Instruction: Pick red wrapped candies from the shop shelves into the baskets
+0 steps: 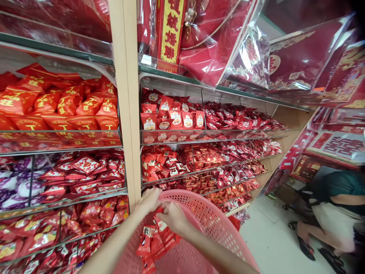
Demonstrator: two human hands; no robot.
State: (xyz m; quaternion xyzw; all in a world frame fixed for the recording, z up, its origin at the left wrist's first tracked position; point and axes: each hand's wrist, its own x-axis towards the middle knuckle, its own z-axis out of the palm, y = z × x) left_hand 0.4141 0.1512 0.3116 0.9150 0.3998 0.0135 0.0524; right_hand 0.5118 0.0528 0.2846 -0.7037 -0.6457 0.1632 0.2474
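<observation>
A pink perforated plastic basket point(225, 224) stands below me, in front of the shelves. Several small red snack packets point(146, 238) hang or lie inside it. My right hand point(172, 217) is over the basket, its fingers closed on the upper end of a red packet point(163, 227). Close beside it, my left hand point(150, 199) is at the basket's rim next to the wooden post. Its fingers are curled, and their tips are hidden, so whether they grip the rim or a packet does not show.
Glass-fronted shelves of red packets point(173, 116) rise ahead, split by a wooden post point(129, 95). Purple-wrapped packets point(28, 186) sit at left. Plastic-wrapped red goods point(205, 49) overhang above. At right, a person point(333, 209) sits low above the pale floor point(265, 232).
</observation>
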